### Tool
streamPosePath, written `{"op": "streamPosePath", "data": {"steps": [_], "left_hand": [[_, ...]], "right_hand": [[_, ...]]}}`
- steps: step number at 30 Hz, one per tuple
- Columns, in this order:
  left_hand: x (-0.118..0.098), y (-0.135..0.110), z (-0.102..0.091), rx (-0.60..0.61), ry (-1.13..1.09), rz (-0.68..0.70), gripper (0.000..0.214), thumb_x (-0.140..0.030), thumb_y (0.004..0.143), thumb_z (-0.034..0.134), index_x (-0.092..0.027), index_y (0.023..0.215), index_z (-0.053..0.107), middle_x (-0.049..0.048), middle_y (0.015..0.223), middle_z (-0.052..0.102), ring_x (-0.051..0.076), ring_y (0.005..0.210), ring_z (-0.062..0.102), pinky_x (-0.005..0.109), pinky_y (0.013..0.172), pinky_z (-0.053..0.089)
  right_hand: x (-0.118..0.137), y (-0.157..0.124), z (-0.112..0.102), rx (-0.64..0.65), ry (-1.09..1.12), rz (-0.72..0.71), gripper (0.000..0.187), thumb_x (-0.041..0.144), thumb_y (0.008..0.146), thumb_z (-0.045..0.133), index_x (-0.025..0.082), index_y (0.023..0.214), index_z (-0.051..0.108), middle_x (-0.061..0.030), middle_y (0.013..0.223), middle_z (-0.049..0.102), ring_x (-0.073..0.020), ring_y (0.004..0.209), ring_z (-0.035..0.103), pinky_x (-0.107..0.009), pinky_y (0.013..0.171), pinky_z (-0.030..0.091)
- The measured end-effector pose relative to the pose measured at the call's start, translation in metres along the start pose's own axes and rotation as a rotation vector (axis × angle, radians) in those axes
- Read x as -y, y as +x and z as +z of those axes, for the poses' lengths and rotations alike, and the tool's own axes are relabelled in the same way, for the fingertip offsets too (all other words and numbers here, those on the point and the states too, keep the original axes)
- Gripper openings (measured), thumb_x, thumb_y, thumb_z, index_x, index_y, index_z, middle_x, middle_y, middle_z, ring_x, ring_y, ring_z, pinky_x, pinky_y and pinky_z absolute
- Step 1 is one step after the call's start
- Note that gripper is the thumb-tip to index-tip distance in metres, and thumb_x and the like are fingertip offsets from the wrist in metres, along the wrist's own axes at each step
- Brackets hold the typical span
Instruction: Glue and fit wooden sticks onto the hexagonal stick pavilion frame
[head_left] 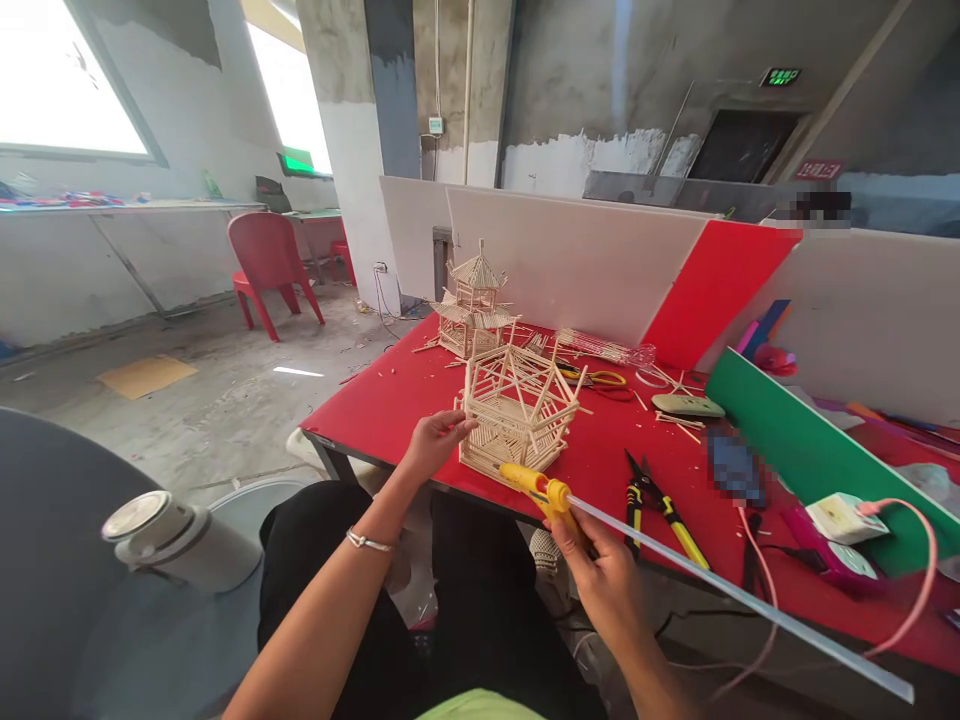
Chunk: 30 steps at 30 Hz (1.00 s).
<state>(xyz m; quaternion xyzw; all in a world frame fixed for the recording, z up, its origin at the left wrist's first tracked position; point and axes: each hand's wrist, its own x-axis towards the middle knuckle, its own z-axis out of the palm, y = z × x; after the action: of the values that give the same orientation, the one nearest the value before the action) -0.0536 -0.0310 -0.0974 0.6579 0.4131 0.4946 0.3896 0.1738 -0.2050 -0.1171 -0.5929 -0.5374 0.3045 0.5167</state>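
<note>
Head view. Gluing stage, I judge. My right hand (600, 575) wrapped tight round yellow glue gun (536, 488), nozzle at near bottom edge of stick frame (517, 410). My left hand (435, 440) fingertips pinch frame's left side, steadying it. Frame sits on red table (390, 400), near front edge. Next move calls for steady nozzle, frame held from sliding. Both forearms stretched forward, wrists low.

Pale hexagonal stick frame (517, 410) upright near red table (390, 400) edge; yellow glue gun (541, 490) nozzle at base, seemingly touching.
</note>
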Motion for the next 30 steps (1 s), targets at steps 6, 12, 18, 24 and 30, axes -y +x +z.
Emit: {"op": "streamPosePath", "data": {"steps": [6, 12, 18, 24, 30], "left_hand": [[0.001, 0.002, 0.003, 0.023, 0.035, 0.018, 0.032, -0.051, 0.075, 0.073, -0.02, 0.069, 0.079, 0.0032, 0.066, 0.071, 0.017, 0.065, 0.061, 0.027, 0.065, 0.047], [-0.009, 0.008, 0.013, -0.128, 0.007, -0.007, 0.032, -0.047, 0.079, 0.069, -0.019, 0.066, 0.076, 0.0004, 0.059, 0.064, 0.013, 0.057, 0.052, 0.025, 0.056, 0.038], [-0.036, 0.024, 0.028, -0.203, -0.034, -0.05, 0.039, -0.054, 0.075, 0.072, -0.017, 0.062, 0.074, 0.0005, 0.057, 0.059, 0.012, 0.055, 0.043, 0.025, 0.052, 0.032], [-0.051, 0.024, 0.036, -0.195, -0.068, -0.092, 0.041, -0.056, 0.071, 0.075, -0.016, 0.063, 0.074, 0.0032, 0.058, 0.064, 0.012, 0.055, 0.048, 0.025, 0.053, 0.035], [-0.052, 0.022, 0.034, -0.202, -0.096, -0.132, 0.043, -0.058, 0.067, 0.078, -0.015, 0.063, 0.074, 0.0043, 0.055, 0.065, 0.012, 0.05, 0.05, 0.024, 0.049, 0.038]], "right_hand": [[-0.015, -0.006, 0.004, 0.026, -0.11, -0.174, 0.038, 0.046, 0.09, 0.066, 0.023, 0.121, 0.073, -0.009, 0.115, 0.076, -0.0287, 0.104, 0.072, -0.04, 0.091, 0.06], [-0.026, -0.01, 0.005, -0.085, -0.262, -0.345, 0.034, 0.044, 0.092, 0.065, 0.028, 0.122, 0.072, -0.0064, 0.099, 0.076, -0.0223, 0.09, 0.072, -0.035, 0.081, 0.061], [-0.005, 0.002, 0.01, -0.102, -0.209, -0.332, 0.034, 0.043, 0.093, 0.064, 0.027, 0.122, 0.071, -0.0072, 0.101, 0.076, -0.0218, 0.091, 0.072, -0.034, 0.082, 0.06], [0.014, 0.01, 0.022, -0.04, -0.126, -0.267, 0.037, 0.042, 0.094, 0.061, 0.026, 0.126, 0.068, -0.0074, 0.113, 0.075, -0.0236, 0.101, 0.072, -0.033, 0.087, 0.06], [-0.003, 0.001, -0.015, -0.128, -0.155, -0.196, 0.036, 0.043, 0.091, 0.063, 0.028, 0.123, 0.071, -0.0062, 0.115, 0.076, -0.0264, 0.102, 0.073, -0.04, 0.091, 0.059]]}}
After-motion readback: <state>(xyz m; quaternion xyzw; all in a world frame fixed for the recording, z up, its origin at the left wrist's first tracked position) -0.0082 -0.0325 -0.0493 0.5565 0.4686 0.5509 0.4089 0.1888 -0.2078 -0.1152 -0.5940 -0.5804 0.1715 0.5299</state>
